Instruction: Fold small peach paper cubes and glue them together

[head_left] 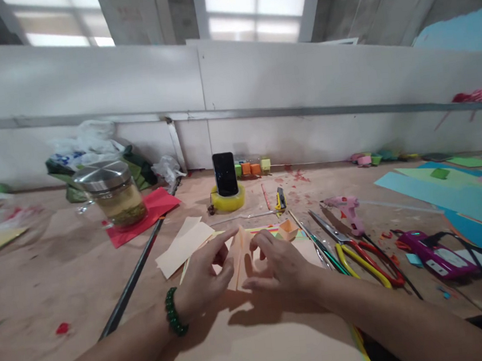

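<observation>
Our left hand point(207, 273) and our right hand point(279, 262) are facing each other just apart, fingers bent, with the folded peach paper point(243, 258) standing between them; we are touching its sides, though we cannot tell how firmly. It is sitting over the stack of paper sheets point(283, 339). Just beyond our right hand, a small orange paper piece point(288, 229) is lying. To the right, we are seeing scissors point(351, 243) and a pink glue gun point(347, 210); farther ahead, a phone point(225, 173) is standing upright at the yellow tape roll point(229, 200).
</observation>
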Demonstrator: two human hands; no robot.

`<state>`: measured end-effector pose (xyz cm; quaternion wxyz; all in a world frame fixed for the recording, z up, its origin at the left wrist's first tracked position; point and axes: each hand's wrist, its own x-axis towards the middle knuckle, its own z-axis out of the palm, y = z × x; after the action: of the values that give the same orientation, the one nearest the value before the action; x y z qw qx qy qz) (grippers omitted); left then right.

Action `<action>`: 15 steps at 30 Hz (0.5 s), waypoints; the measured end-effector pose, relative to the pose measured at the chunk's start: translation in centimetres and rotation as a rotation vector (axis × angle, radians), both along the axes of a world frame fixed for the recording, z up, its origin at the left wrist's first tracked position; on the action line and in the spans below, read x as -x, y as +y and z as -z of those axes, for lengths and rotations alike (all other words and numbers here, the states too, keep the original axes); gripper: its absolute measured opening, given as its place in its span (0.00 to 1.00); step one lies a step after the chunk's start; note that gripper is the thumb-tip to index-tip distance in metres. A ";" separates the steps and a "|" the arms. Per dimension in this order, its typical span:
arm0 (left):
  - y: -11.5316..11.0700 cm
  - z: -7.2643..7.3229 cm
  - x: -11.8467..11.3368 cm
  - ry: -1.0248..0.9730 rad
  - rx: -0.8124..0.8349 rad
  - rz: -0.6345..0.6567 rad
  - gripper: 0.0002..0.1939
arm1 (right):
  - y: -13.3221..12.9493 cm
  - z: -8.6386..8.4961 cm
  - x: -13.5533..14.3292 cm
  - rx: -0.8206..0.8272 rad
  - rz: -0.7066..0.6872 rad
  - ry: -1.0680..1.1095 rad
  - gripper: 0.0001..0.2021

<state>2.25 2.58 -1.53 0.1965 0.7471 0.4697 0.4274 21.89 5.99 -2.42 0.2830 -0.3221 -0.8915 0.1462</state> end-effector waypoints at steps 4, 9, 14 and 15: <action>-0.6 0.1 -0.6 0.026 -0.051 0.068 0.24 | -0.2 0.2 0.5 0.202 0.101 0.066 0.20; -0.6 0.5 -0.8 0.011 0.031 0.046 0.33 | -0.1 0.3 0.6 0.397 0.071 0.242 0.13; 0.2 0.3 -0.4 -0.082 0.197 -0.016 0.37 | 0.8 0.7 0.2 0.280 0.082 0.243 0.09; 0.4 0.2 -0.3 -0.091 0.220 -0.036 0.37 | 0.9 0.7 0.1 0.242 0.088 0.228 0.09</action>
<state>2.55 2.93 -1.73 0.2906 0.6923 0.5177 0.4102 21.79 6.89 -3.15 0.3476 -0.3740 -0.8145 0.2757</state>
